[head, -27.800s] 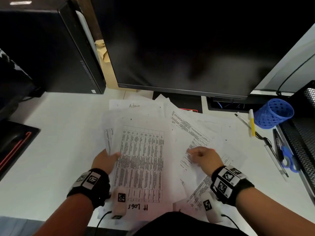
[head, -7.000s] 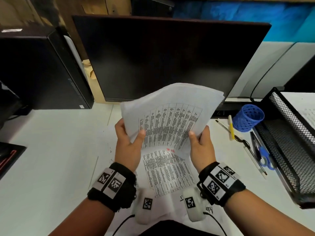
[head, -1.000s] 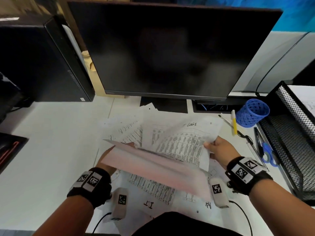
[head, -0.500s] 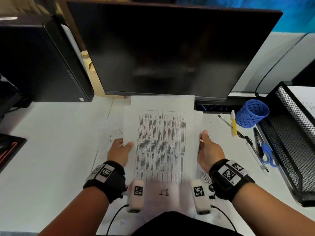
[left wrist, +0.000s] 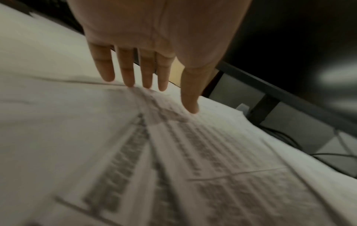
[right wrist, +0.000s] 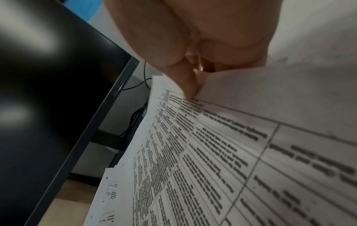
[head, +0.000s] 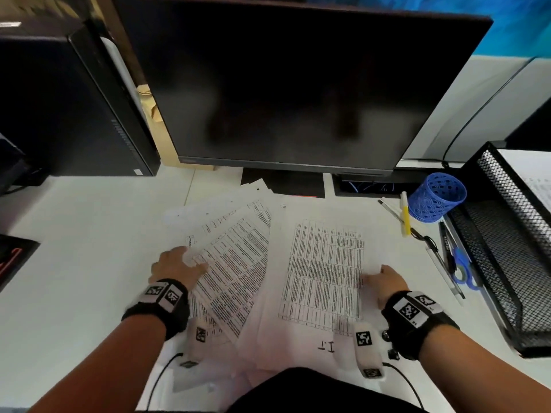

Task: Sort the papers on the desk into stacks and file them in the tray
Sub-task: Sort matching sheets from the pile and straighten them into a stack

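Head view: on the white table (head: 74, 263), the right hand (head: 384, 281) pinches the right edge of a neat stack (head: 322, 275) of printed sheets, thumb on top. The left hand (head: 176, 265) lies with fingers spread flat on fanned papers (head: 235, 251) beside it. Farther right stands the black mesh tray (head: 507, 248), behind a blue cup (head: 436, 196).

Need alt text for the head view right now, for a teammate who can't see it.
Printed papers lie fanned across a white desk before a dark monitor; the left hand rests on them, the right hand grips one sheet's edge. A black mesh tray stands right.
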